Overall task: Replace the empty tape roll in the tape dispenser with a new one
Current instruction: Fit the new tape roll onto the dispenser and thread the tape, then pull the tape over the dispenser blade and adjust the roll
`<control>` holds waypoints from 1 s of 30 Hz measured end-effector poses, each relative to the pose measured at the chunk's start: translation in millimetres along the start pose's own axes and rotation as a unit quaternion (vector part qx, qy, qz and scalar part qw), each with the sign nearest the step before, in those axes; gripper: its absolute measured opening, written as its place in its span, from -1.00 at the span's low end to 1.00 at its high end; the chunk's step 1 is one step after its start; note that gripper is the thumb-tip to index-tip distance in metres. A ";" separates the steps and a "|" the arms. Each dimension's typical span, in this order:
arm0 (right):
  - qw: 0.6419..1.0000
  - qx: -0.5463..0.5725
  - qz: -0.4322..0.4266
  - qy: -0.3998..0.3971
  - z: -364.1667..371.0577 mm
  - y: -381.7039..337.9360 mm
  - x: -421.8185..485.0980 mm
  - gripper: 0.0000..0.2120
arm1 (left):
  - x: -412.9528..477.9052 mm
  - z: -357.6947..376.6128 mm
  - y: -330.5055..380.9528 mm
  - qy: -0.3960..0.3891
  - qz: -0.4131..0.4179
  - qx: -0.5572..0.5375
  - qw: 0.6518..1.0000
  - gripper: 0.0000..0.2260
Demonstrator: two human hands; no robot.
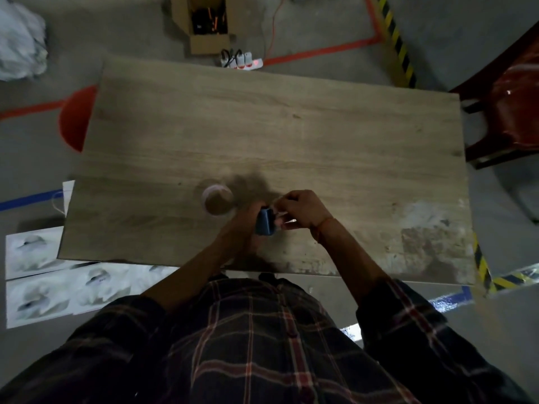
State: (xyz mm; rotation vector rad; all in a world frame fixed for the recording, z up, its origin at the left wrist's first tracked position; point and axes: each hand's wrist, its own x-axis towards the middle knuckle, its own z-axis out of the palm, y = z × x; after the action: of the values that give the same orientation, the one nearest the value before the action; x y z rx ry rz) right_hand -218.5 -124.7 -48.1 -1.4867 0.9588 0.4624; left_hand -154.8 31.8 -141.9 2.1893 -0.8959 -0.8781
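A small blue tape dispenser (264, 222) is held just above the wooden table (291, 126), near its front edge. My left hand (243, 228) grips the dispenser from the left side. My right hand (300, 209) has its fingers curled at the dispenser's right side, pinching something pale and clear there; what it is cannot be told. A clear roll of tape (217, 200) lies flat on the table just left of the hands, untouched. The image is dim and blurred around the hands.
A dark red chair (507, 118) stands at the table's right end. Behind the table are a power strip (242, 62) and an open cardboard box (204, 21). White printed sheets (52, 275) lie on the floor at left.
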 end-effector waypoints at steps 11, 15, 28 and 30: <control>0.998 -0.054 0.018 -0.005 -16.2 -30.3 -5.9 -0.80 | -15.5 -38.9 17.6 -0.035 0.114 -0.060 0.991 -0.45; 0.995 0.017 0.038 -0.095 -36.3 -49.4 -54.2 -0.71 | -23.9 -84.7 30.3 -0.161 0.098 -0.106 0.976 -0.40; 0.967 -0.009 -0.214 -0.140 -17.2 -65.4 -150.9 -0.70 | -17.6 -194.0 76.4 -0.462 0.210 -0.121 0.853 -0.22; 0.970 0.007 -0.213 -0.113 -12.4 -61.4 -157.9 -0.73 | -22.0 -183.8 66.3 -0.457 0.194 -0.116 0.860 -0.19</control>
State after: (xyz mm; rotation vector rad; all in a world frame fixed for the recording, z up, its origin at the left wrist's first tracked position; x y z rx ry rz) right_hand -264.5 -96.1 112.9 -1.5368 0.4432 0.3006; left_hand -52.0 60.9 23.3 1.2358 -1.4895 -1.7352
